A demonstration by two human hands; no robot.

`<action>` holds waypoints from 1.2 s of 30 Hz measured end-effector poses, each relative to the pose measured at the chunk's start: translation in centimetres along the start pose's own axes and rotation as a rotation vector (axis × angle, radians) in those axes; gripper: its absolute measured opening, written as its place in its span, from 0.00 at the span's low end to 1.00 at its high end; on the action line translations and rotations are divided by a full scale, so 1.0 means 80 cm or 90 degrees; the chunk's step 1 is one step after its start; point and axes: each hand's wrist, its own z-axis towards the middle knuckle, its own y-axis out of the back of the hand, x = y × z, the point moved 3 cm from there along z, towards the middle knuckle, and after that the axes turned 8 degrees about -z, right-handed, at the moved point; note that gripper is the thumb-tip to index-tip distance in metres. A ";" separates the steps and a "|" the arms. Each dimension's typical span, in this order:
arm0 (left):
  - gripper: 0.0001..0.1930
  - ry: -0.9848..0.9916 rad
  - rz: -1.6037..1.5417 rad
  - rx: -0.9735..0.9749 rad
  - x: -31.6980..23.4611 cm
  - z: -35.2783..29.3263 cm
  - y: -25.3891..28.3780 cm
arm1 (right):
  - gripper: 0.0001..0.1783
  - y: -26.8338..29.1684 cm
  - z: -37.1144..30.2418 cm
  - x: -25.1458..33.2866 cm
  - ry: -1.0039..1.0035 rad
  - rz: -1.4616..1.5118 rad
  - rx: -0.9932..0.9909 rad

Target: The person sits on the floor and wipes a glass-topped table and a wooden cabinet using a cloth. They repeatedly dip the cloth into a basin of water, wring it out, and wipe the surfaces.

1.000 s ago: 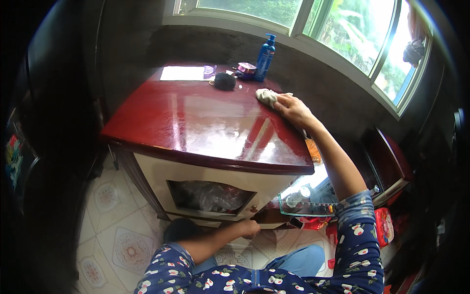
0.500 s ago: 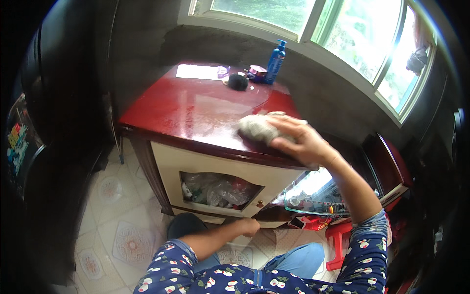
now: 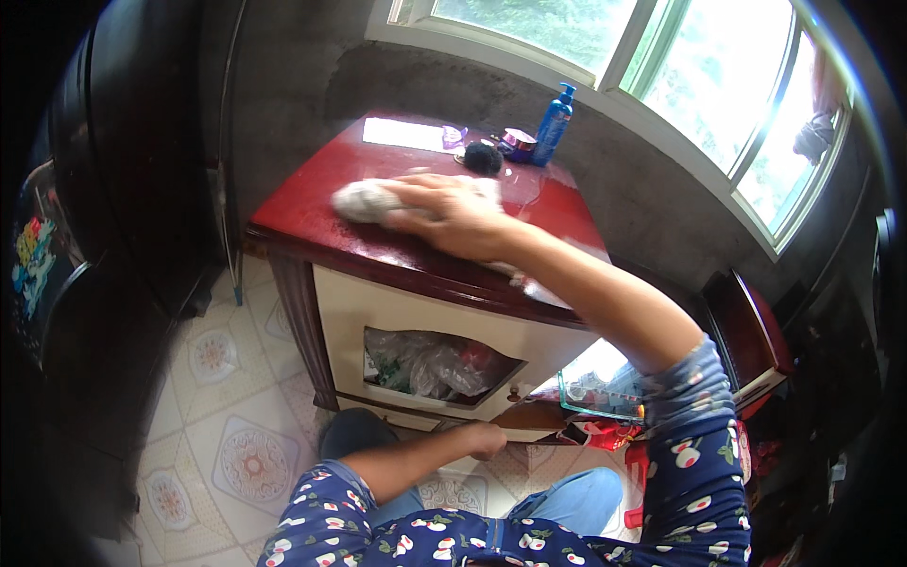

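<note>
My right hand (image 3: 452,219) is pressed on a greyish-white cloth (image 3: 367,201), its fingers wrapped over it. Beneath the cloth is the glossy dark red top (image 3: 312,197) of a cabinet, near its front left part. Wet-looking streaks show on that surface. My left hand (image 3: 487,441) is a closed fist in front of the cream cabinet door (image 3: 340,312), low and near my knees, with nothing visible in it. Behind the cloth, on the cabinet top, are a round black fuzzy thing (image 3: 483,159), a purple jar (image 3: 518,144) and a blue pump bottle (image 3: 555,125).
Clear plastic bags (image 3: 430,364) show behind the door's opening, beside a small knob (image 3: 513,392). To the right stand a glass shelf (image 3: 605,383) and a red plastic stool (image 3: 636,482). Windows (image 3: 718,85) line the back wall. A dark cupboard (image 3: 142,170) is at left.
My right hand has swept the cloth leftward across the cabinet top, from the right front corner toward the left. My left fist has stayed about where it was. The view has shifted slightly.
</note>
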 end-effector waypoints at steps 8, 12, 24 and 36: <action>0.13 0.044 -0.014 -0.084 0.016 0.004 0.040 | 0.25 -0.011 0.020 0.059 0.081 0.031 -0.061; 0.12 0.055 -0.015 -0.094 0.041 -0.001 0.039 | 0.25 0.020 -0.063 0.057 0.161 0.046 -0.097; 0.13 0.123 -0.060 -0.033 0.044 -0.014 -0.010 | 0.19 0.097 -0.329 0.009 -0.060 -0.127 -0.147; 0.21 -0.052 -0.856 -0.102 -0.064 -0.110 0.031 | 0.26 -0.073 -0.522 0.075 -0.616 1.296 -0.511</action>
